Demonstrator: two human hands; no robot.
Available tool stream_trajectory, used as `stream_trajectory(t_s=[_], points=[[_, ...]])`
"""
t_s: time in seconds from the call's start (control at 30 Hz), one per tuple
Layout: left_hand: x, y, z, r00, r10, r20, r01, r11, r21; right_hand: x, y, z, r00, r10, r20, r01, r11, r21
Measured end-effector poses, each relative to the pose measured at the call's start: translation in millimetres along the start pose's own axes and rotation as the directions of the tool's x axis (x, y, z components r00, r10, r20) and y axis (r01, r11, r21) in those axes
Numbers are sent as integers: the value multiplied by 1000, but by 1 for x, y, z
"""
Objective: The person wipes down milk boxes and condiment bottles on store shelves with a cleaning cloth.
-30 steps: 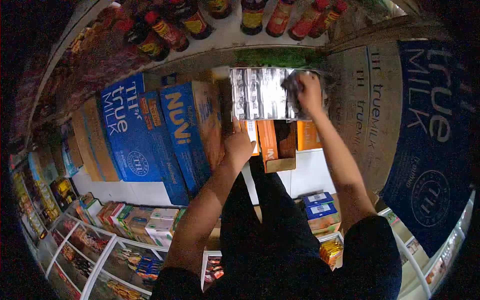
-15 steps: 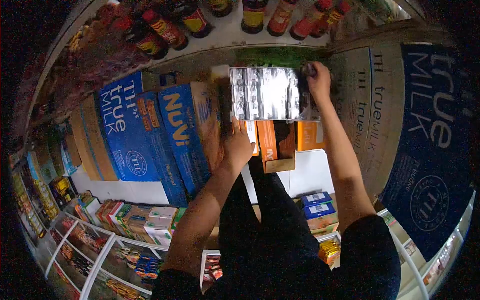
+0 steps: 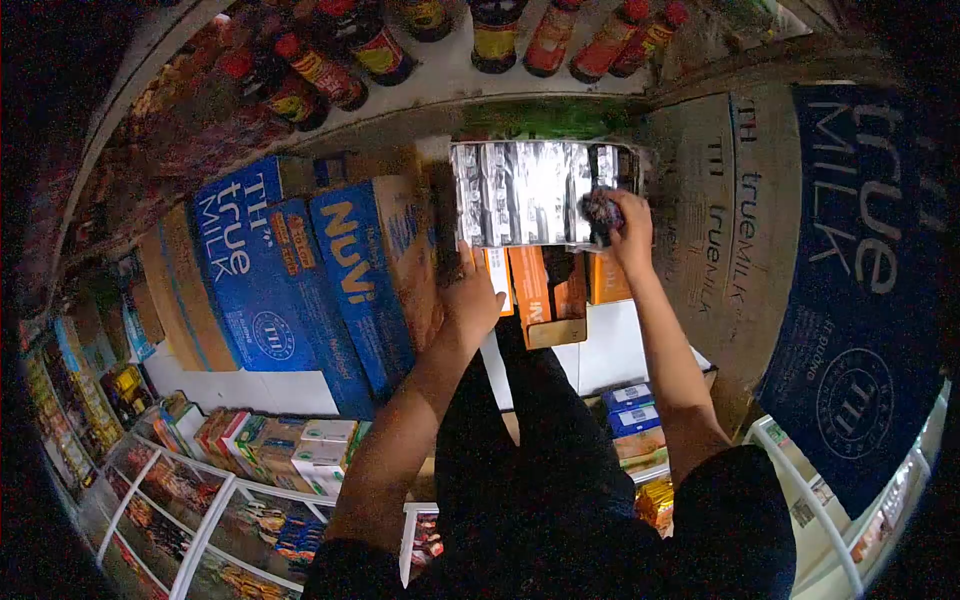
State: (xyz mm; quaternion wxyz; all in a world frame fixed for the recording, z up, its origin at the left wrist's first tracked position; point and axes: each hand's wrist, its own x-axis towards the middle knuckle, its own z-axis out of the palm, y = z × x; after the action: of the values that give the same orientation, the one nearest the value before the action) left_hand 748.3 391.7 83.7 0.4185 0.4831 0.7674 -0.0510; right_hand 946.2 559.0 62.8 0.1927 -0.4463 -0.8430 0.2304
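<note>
A pack of cartons in shiny clear wrap [image 3: 500, 190] sits ahead of me, its top glaring with reflected light. My left hand [image 3: 470, 300] rests at its near left corner, fingers stretched out along the edge and thumb apart. Over the right part of the pack's top is my right hand [image 3: 630, 232], closed on a dark crumpled cloth [image 3: 600, 212] pressed to the wrap. The cloth's exact make is too blurred to tell. Below the pack stand orange boxes [image 3: 532, 285], one with a brown open flap.
Blue NuVi [image 3: 360, 270] and TH true MILK cartons [image 3: 245, 270] stand left, more TH true MILK cartons [image 3: 850, 250] right. Red-capped sauce bottles [image 3: 495, 35] line the shelf beyond. Lower down are white wire racks [image 3: 200, 510] with packets and small boxes [image 3: 325, 445].
My right hand has moved the cloth from the pack's far right corner toward me and inward over its top. My left hand stays at the near left corner.
</note>
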Motion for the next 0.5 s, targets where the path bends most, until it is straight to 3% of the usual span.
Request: stream_trajectory(t_s=[0.13,0.2,0.23,0.3,0.33,0.37,0.43,0.5], points=[[-1,0,2,999,19,-31,-19,999,27,30,8,5,999,39,-17,-38,997,74],[-1,1,-2,1000,1,31,-2,1000,29,42,20,21,982,59,-182,-51,998,46],[-1,1,1,999,4,32,-5,999,35,45,22,25,980,65,-186,-57,997,47],[0,0,4,989,57,-138,-29,979,199,50,16,37,951,214,-224,-185,973,141],[2,3,-3,989,59,-137,-29,978,208,53,-4,35,941,265,-211,-187,925,330],[6,6,-10,996,60,-64,-49,985,167,49,-26,31,932,332,-146,-260,892,370],[-1,14,-25,998,59,10,-59,989,133,29,-69,34,906,423,-17,-313,696,646],[-17,21,-44,899,162,-408,-202,978,-56,11,-121,29,885,458,-85,-309,714,628]])
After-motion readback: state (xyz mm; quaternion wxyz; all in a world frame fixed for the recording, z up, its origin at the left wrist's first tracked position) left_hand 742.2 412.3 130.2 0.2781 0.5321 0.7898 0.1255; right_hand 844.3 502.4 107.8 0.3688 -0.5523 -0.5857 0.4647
